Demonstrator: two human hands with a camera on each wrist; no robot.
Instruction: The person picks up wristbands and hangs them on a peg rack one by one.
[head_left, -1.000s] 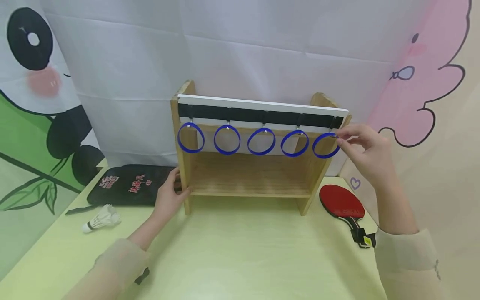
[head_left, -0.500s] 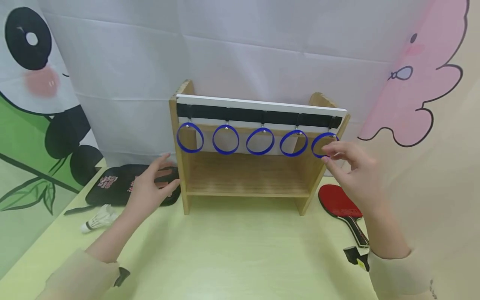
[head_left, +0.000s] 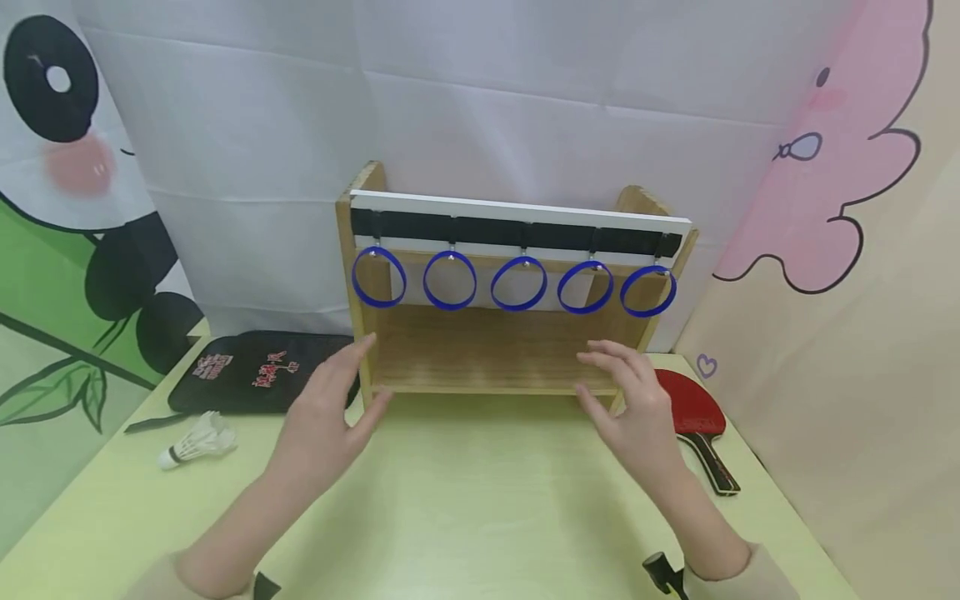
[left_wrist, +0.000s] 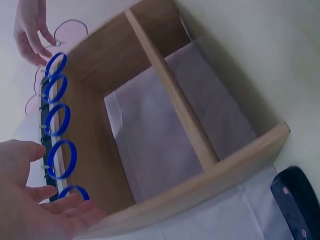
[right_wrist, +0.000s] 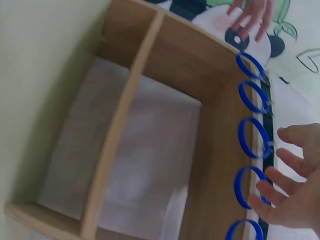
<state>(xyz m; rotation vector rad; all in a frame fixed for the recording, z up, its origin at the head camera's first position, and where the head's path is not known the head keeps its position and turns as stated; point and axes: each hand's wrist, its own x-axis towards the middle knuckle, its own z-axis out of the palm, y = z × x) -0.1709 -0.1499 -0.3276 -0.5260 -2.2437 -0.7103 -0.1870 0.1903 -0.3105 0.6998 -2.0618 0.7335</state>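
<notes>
A wooden shelf rack (head_left: 495, 354) stands on the table with a white board and black strip (head_left: 480, 229) across its top front. From small hooks on the board hang several blue rings in a row, among them the leftmost ring (head_left: 378, 303) and the rightmost ring (head_left: 643, 314). My left hand (head_left: 322, 425) hovers at the rack's lower left side, fingers spread and holding nothing. Opposite it, my right hand (head_left: 637, 408) floats before the lower right side with its fingers loosely extended. Both wrist views show bare palms near the rings (left_wrist: 60, 120) (right_wrist: 241, 137).
Left of the rack lies a black case (head_left: 255, 371) with red lettering, and a white shuttlecock (head_left: 198, 442) in front of it. On the right lies a red table tennis bat (head_left: 690, 404). A white cloth (head_left: 487, 108) hangs behind the rack.
My right hand has let go of the rightmost ring and come down and left. My left hand has left the rack's side panel, and is now lower and nearer the camera.
</notes>
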